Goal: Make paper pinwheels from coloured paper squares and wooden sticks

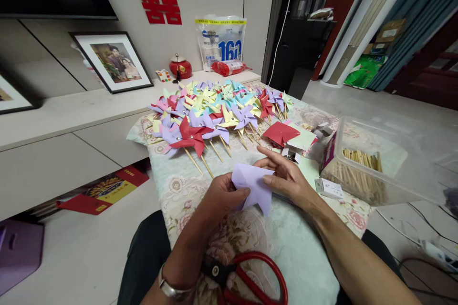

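Observation:
A light purple paper square [255, 187] is held between both hands just above a floral-cloth table [186, 190]. My left hand [222, 196] pinches its left edge with the thumb on top. My right hand [288, 177] grips its right side, thumb pressed on the paper and forefinger stretched out toward the left. Beyond the hands lies a big heap of finished paper pinwheels on wooden sticks [211, 114] in red, purple, yellow, pink and blue. Red-handled scissors [250, 279] lie on the cloth near my left wrist.
A clear plastic box of wooden sticks [361, 171] stands at the right, with small white boxes [329, 188] beside it. Red and pale paper sheets [286, 136] lie past my right hand. A low cabinet [71, 119] with framed pictures runs along the left.

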`<state>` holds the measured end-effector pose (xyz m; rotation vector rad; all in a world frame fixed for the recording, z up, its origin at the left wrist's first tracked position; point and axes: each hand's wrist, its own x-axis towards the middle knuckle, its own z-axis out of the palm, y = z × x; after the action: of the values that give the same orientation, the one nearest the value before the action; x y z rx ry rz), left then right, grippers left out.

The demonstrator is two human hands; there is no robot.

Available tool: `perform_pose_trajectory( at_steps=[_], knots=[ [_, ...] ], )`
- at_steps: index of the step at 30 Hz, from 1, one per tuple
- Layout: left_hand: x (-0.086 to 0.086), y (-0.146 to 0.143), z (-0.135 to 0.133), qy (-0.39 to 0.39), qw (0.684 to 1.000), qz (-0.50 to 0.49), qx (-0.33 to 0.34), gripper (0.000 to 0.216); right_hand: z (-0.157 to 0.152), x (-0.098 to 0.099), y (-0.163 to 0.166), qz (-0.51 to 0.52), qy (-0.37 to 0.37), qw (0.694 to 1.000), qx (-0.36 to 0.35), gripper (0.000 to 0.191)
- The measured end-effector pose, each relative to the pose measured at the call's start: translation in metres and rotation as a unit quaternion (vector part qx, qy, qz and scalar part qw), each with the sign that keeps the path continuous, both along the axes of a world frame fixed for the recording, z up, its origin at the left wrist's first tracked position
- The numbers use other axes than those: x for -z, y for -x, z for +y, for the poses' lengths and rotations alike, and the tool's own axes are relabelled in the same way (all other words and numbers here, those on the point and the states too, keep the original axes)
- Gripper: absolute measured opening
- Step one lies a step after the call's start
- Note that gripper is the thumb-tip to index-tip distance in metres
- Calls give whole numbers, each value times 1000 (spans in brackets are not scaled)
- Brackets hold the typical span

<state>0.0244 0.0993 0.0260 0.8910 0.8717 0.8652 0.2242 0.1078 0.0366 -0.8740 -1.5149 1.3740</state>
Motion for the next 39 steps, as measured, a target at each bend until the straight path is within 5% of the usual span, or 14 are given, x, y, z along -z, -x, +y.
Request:
perform_pose_trajectory(
  at_steps=[10,18,29,32,39],
  knots=[
    [-31,0,9,-45,983,148,99,18,-5,0,3,-82,38,994,-59,79],
    [-39,-3,16,-59,972,173,150,17,-3,2,3,-168,-51,984,-7,82],
    [-38,-2,27,-62,969,159,178,16,-4,0,6,-148,-18,989,19,84],
    [-38,5,28,-53,979,131,150,21,-4,-1,7,-91,29,995,28,88],
    [-24,-6,5,-34,997,17,-61,45,-1,0,11,22,60,992,112,92]
  ],
)
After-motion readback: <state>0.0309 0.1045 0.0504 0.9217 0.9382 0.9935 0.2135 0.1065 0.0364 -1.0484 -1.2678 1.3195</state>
